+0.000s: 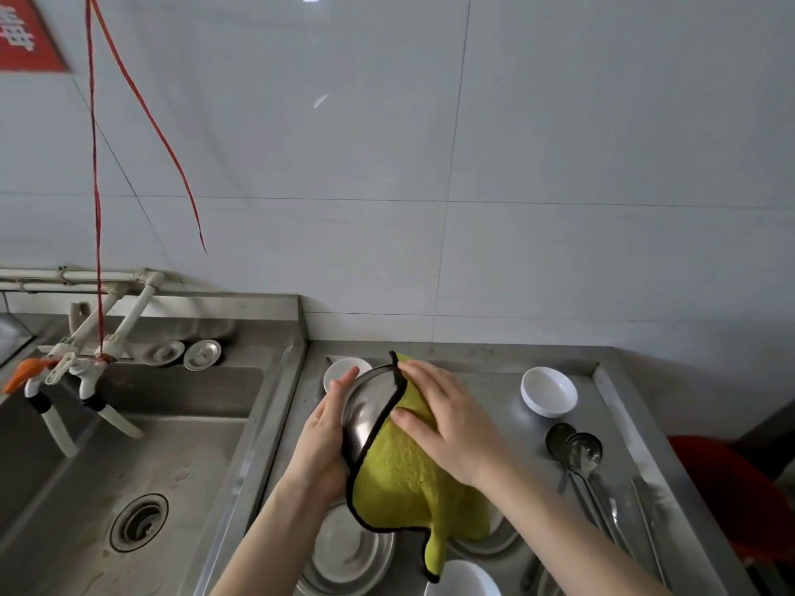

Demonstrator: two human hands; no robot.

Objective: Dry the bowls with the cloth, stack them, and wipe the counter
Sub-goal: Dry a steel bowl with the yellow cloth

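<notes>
My left hand (323, 440) grips the rim of a steel bowl (365, 410), held tilted above the counter. A yellow-green cloth with black edging (404, 479) is draped over the bowl's right side and hangs down; my right hand (443, 419) presses flat on it. Below, a steel bowl (348, 552) rests on the counter, and another steel dish (499, 539) is partly hidden under the cloth. One white bowl (548, 391) sits at the right, another white bowl (340, 369) shows behind the held one, and a third white bowl (462, 578) lies at the bottom edge.
The steel counter (486, 380) has a raised rim. Ladles and spoons (576, 453) lie at the right with chopsticks (649, 531). A sink (107, 466) with taps (81, 376) and a drain lies left. A red stool (740, 496) stands beyond the counter's right edge.
</notes>
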